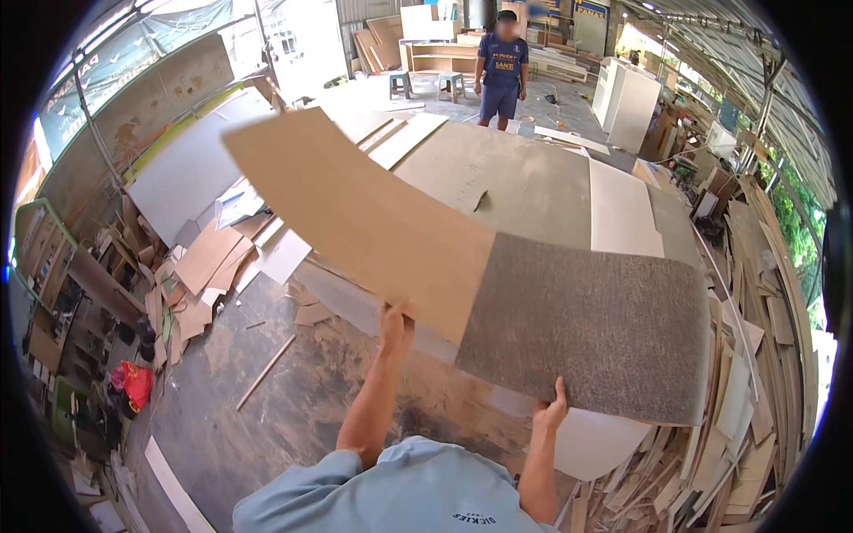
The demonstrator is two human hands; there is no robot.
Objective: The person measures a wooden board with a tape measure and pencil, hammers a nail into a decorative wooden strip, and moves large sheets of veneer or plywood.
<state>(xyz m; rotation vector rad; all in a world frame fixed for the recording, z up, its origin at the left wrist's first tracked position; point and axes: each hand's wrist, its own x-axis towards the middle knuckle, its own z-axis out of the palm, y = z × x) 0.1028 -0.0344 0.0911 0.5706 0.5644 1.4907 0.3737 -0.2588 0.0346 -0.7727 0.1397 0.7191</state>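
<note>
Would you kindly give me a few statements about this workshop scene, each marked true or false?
1. The left hand holds the lower edge of the tan section. True.
2. The right hand is at the edge of the dark speckled section. True.
3. The dark speckled section is left of the tan section. False: it is on the right.
4. The person in dark blue is seated. False: that person is standing.
5. A red bundle lies toward the picture's left. True.

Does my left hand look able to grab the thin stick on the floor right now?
Probably not: the left hand holds the two-tone board, and the stick lies on the floor, lower and off to the left.
</note>
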